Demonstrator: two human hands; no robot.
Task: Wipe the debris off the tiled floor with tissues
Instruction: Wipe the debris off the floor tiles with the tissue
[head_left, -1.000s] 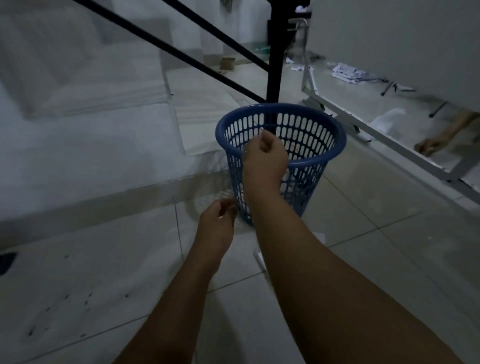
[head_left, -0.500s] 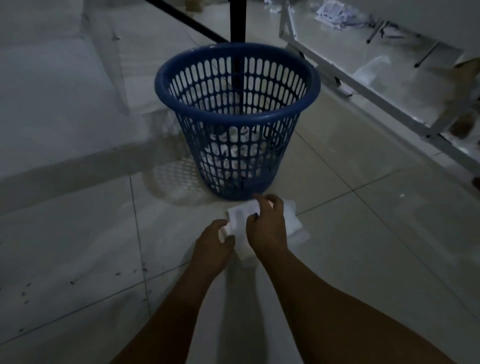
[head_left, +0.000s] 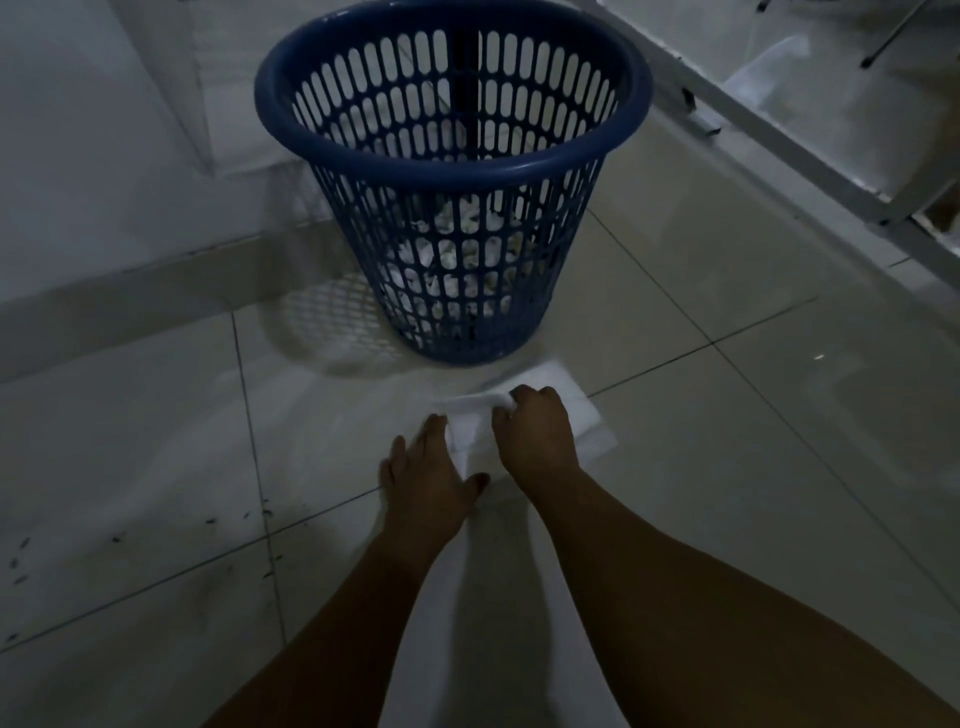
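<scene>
A: Quick, what's on the floor & how many?

B: 1 blue basket (head_left: 451, 175), plastic, slotted walls, upright on the tiled floor (head_left: 727, 467). Inside: crumpled white tissues (head_left: 457, 260), a heap at the bottom, can't count them thru the slots.

A: Task tissue?

B: 1 white tissue (head_left: 582, 421), flat on the floor just in front of the basket's foot, nearer the person. Can't tell if it touches the basket.

A: Hands?

B: 2, both bare, both down at the tissue. The left hand (head_left: 426, 483) is spread wide, fingers straight, palm down on the tile, fingertips at the tissue's left edge. The right hand (head_left: 535, 436) is curled narrow, pinching a bunched-up fold at the tissue's far left corner; rest of the sheet lies under & right of it.

A: Debris?

B: Dark specks (head_left: 267, 513), small, scattered over the tiles left of the left hand, well apart from the tissue. Approx a dozen, too tiny for an exact count.

A: Anything else?

B: 1 white metal frame (head_left: 779, 135) running diagonally at upper right, w/ 1 white sheet (head_left: 769, 67) lying beyond it. 1 raised step (head_left: 104, 301) along the left, behind the basket. Light's dim overall.
</scene>
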